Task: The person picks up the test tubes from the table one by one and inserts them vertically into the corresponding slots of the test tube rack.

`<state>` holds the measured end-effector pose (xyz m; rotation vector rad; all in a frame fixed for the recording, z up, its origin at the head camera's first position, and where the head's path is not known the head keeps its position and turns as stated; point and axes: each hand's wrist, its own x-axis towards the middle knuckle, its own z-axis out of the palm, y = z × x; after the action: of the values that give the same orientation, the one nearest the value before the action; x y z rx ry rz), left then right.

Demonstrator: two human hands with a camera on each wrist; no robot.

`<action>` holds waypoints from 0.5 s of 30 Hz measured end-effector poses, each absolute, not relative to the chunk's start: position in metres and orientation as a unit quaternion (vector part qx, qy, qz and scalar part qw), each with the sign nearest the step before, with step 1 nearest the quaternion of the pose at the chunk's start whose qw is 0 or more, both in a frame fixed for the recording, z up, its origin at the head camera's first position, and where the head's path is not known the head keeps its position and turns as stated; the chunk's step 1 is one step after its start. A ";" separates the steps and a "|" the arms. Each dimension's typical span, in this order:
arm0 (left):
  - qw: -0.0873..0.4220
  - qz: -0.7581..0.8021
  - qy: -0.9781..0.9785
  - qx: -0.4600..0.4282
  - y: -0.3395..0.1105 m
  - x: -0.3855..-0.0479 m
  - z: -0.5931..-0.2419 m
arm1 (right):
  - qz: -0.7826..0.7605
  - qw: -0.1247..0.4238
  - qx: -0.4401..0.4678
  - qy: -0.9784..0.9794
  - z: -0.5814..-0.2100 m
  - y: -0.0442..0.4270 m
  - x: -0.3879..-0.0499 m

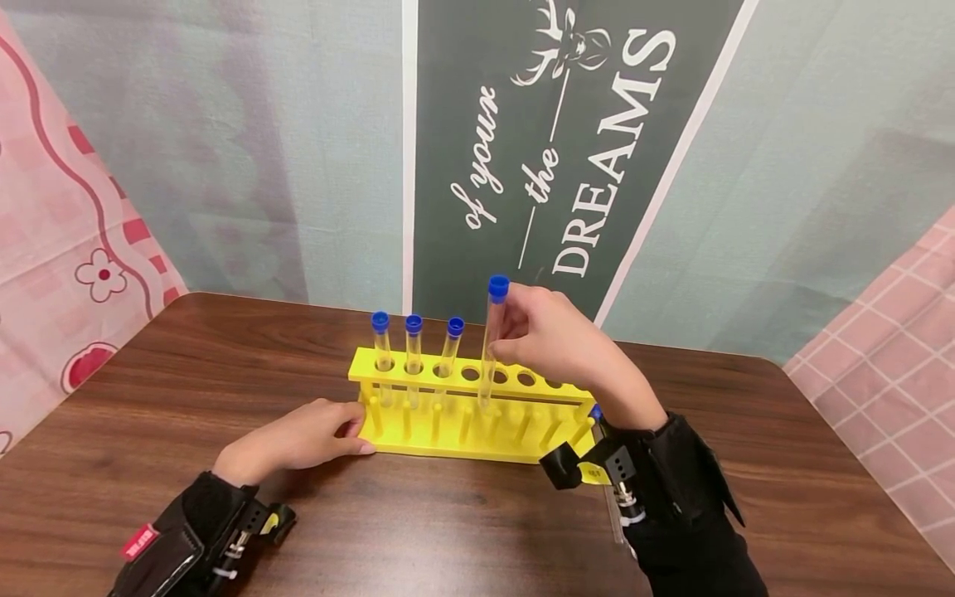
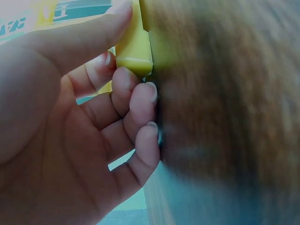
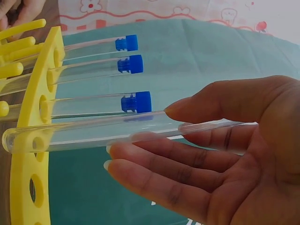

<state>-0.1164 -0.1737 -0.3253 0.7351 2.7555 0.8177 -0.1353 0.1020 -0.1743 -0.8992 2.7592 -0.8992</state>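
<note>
My left hand (image 1: 317,435) grips the left end of a yellow test tube rack (image 1: 462,448), thumb at the front of its base. The left wrist view shows the rack's yellow end (image 2: 134,51) between thumb and fingers. My right hand (image 1: 555,336) pinches a clear test tube (image 1: 490,336) with a blue cap, upright with a slight tilt. Its rounded bottom (image 3: 9,139) overlaps the rack's holed top bar (image 3: 28,178) and appears to be in front of it, outside the holes. Three blue-capped test tubes (image 3: 89,105) stand in the leftmost holes.
Another clear tube (image 1: 613,514) lies on the brown wooden table (image 1: 418,531) at the rack's right end, partly hidden by my right wrist. Upright yellow pegs (image 1: 436,423) line the rack's base. A printed cloth (image 1: 343,166) hangs behind the table.
</note>
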 end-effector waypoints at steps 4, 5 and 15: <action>0.091 0.276 0.925 0.246 -0.173 -0.116 -0.326 | -0.291 0.055 -0.292 0.910 -0.170 0.102 -0.137; 0.091 0.276 0.925 0.246 -0.173 -0.116 -0.325 | -0.289 0.054 -0.292 0.910 -0.169 0.101 -0.138; 0.089 0.278 0.924 0.248 -0.174 -0.116 -0.326 | -0.284 0.050 -0.286 0.914 -0.162 0.098 -0.141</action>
<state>-0.1163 -0.1737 -0.3255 0.7371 2.7477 0.8284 -0.1407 0.0982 -0.1615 -0.8714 2.7821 -0.8644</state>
